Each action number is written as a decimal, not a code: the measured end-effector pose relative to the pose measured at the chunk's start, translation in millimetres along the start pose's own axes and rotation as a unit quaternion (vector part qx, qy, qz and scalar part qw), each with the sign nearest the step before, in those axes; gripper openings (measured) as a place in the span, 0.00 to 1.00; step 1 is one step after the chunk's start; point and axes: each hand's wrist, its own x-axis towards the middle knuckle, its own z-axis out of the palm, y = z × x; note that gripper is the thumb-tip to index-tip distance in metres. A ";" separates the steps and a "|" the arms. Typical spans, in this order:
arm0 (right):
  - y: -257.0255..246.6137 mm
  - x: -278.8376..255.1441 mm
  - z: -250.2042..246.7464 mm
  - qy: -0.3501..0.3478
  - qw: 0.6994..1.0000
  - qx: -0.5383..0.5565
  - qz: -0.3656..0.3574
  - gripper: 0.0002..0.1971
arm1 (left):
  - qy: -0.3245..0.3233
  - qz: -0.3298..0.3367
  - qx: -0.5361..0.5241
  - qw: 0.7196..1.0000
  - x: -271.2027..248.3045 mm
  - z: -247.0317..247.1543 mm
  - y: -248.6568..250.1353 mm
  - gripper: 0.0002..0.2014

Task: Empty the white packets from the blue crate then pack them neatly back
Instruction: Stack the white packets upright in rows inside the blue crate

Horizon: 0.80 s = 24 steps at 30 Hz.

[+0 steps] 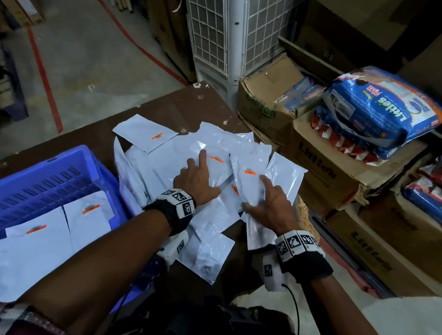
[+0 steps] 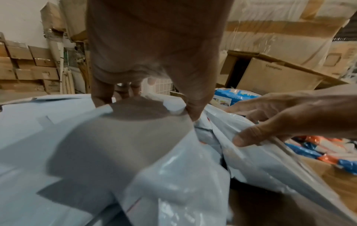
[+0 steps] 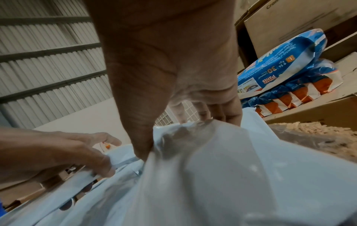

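— How far along are you?

— Partway through packing, I'd say. Several packets (image 1: 21,227) already lie flat in the crate (image 1: 14,175), overlapping in rows with their orange labels up. A loose pile (image 1: 216,149) sits on the table (image 1: 166,103) just beside the crate.

— What are your hands doing?

— Both are on the pile. My left hand (image 1: 198,178) pinches a packet edge between thumb and fingers, forefinger stretched out over the top. My right hand (image 1: 269,202) grips another packet (image 1: 251,183), thumb clamped on its near edge.

— How much is left?

— Most of it, I judge. The pile looks larger than what's in the crate, and it lies jumbled at all angles. The crate has bare floor at its far end.

— Anything in the way?

— Only cartons (image 1: 326,176) beside the table; they don't touch the pile.
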 end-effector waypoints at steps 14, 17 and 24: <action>-82.1 -13.8 -23.2 0.078 0.990 0.084 -0.084 0.45 | 0.136 -0.011 -0.217 0.966 -50.6 -65.9 -31.2 0.33; -109.2 -22.9 -18.8 0.080 0.987 0.082 -0.109 0.45 | 0.182 0.001 -0.248 0.952 -69.4 -87.7 -52.1 0.28; -185.6 -51.1 4.6 0.058 0.979 0.063 -0.183 0.42 | 0.244 -0.062 -0.291 0.923 -112.8 -120.6 -126.7 0.26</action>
